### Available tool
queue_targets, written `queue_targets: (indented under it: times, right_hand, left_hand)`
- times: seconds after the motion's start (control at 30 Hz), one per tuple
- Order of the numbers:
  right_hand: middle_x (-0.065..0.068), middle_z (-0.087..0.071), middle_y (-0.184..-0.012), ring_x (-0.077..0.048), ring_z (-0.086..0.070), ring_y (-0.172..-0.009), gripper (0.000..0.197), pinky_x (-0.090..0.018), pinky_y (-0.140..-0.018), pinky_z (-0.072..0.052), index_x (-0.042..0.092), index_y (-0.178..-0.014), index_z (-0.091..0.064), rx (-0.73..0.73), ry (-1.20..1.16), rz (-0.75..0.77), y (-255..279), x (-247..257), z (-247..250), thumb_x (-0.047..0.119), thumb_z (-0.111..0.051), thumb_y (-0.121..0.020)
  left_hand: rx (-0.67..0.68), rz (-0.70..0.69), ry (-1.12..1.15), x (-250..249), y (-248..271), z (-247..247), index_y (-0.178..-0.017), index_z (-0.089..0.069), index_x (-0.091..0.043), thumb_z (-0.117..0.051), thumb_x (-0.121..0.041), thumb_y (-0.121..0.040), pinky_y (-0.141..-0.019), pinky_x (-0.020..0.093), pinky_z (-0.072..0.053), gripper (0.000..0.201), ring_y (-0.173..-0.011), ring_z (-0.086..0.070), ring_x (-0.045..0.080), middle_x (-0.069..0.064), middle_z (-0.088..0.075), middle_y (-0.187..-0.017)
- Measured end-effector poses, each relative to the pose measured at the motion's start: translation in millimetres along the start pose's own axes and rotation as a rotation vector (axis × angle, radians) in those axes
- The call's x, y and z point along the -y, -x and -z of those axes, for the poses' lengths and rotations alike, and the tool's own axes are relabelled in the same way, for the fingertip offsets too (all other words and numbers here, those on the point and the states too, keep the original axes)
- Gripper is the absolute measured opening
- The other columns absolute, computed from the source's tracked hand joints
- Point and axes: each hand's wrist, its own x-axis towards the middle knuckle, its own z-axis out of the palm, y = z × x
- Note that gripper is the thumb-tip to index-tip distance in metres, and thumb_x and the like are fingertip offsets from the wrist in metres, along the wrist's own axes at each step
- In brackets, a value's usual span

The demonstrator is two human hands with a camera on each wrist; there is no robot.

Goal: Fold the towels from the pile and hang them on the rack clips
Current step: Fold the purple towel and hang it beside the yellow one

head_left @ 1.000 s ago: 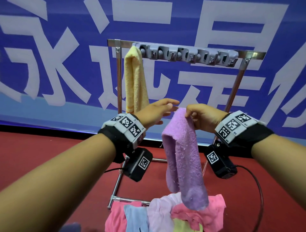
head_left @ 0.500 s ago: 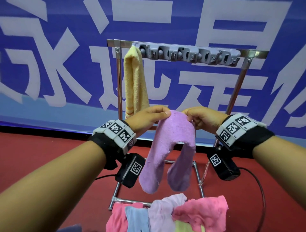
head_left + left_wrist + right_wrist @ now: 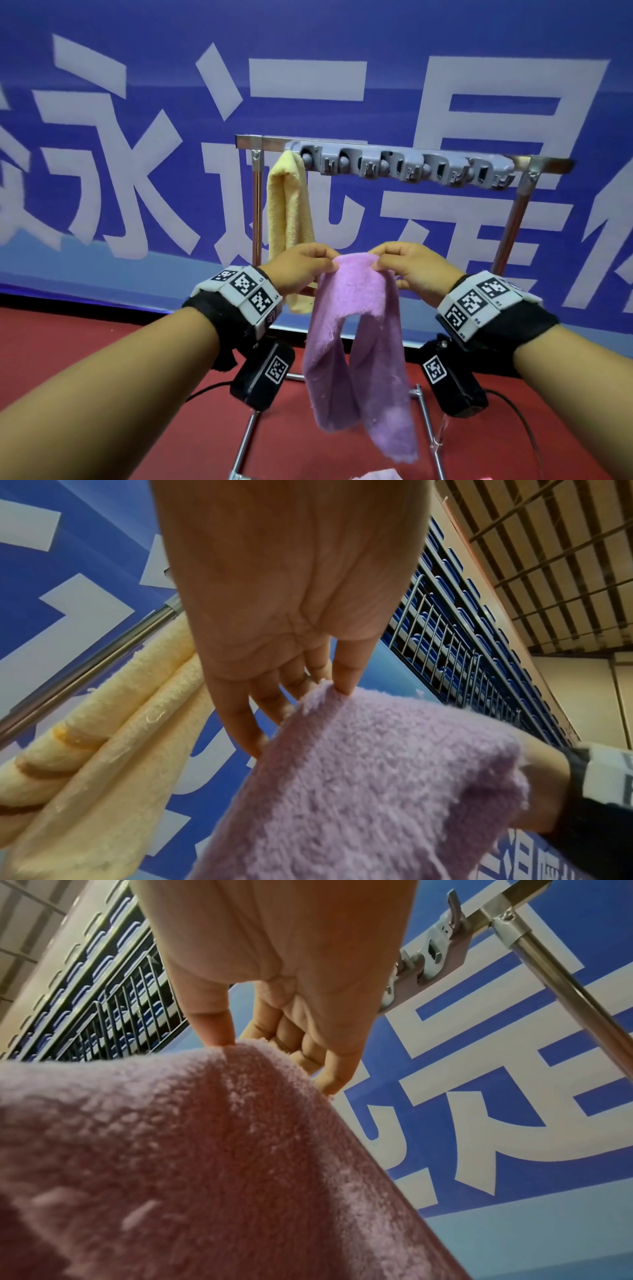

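A purple towel (image 3: 356, 329) hangs folded in front of the rack, its two ends dangling down. My left hand (image 3: 305, 267) pinches its top fold at the left, and my right hand (image 3: 407, 267) pinches it at the right. The wrist views show each thumb pressed on the purple towel (image 3: 369, 777) (image 3: 205, 1150) with fingers behind it. Above and beyond my hands runs the row of grey clips (image 3: 404, 168) on the metal rack (image 3: 257, 205). A yellow towel (image 3: 287, 219) hangs from the leftmost clip, just behind my left hand.
A blue banner with large white characters (image 3: 137, 171) fills the wall behind the rack. The rack's base bars (image 3: 428, 428) stand on the red floor (image 3: 68, 342). The top of the towel pile (image 3: 380, 476) peeks in at the bottom edge.
My left hand has taken hold of the purple towel beside my right hand, and the towel now hangs folded over. The view has tilted up, so the pile has almost dropped out of sight.
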Motion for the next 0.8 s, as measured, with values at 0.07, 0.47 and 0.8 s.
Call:
queue_targets:
  times: [0.07,0.47,0.8]
  right_hand:
    - [-0.002,-0.060,-0.079,-0.013,-0.052,-0.070,0.016,-0.022,-0.061,-0.042,0.015,-0.082,-0.064,-0.035,0.005,0.023,-13.7,7.8,2.2,0.002,-0.055,-0.086]
    - [0.004,-0.058,-0.068,-0.013,-0.052,-0.066,0.023,-0.026,-0.062,-0.044,0.023,-0.065,-0.058,-0.350,0.074,0.191,-109.1,71.7,12.6,0.005,-0.063,-0.079]
    - [0.002,-0.060,-0.078,-0.022,-0.058,-0.082,0.023,-0.031,-0.075,-0.048,0.023,-0.065,-0.051,-0.446,0.209,0.185,-171.8,109.3,8.6,0.013,-0.061,-0.082]
  left_hand:
    - [-0.028,0.004,-0.035,-9.5,-10.1,8.3,-0.084,-0.058,-0.016,-0.050,-0.006,-0.094,-0.054,0.019,-0.047,0.016,-0.066,-0.048,0.010,0.004,-0.049,-0.079]
    - [-0.350,-0.213,-0.209,-77.0,-90.8,58.0,-0.076,-0.056,-0.023,-0.059,-0.007,-0.086,-0.056,0.026,-0.045,0.019,-0.056,-0.047,0.013,-0.003,-0.051,-0.065]
    - [-0.496,-0.259,-0.304,-110.3,-145.6,97.5,-0.071,-0.053,-0.023,-0.056,-0.006,-0.083,-0.069,0.033,-0.051,0.021,-0.067,-0.053,0.021,0.001,-0.056,-0.073]
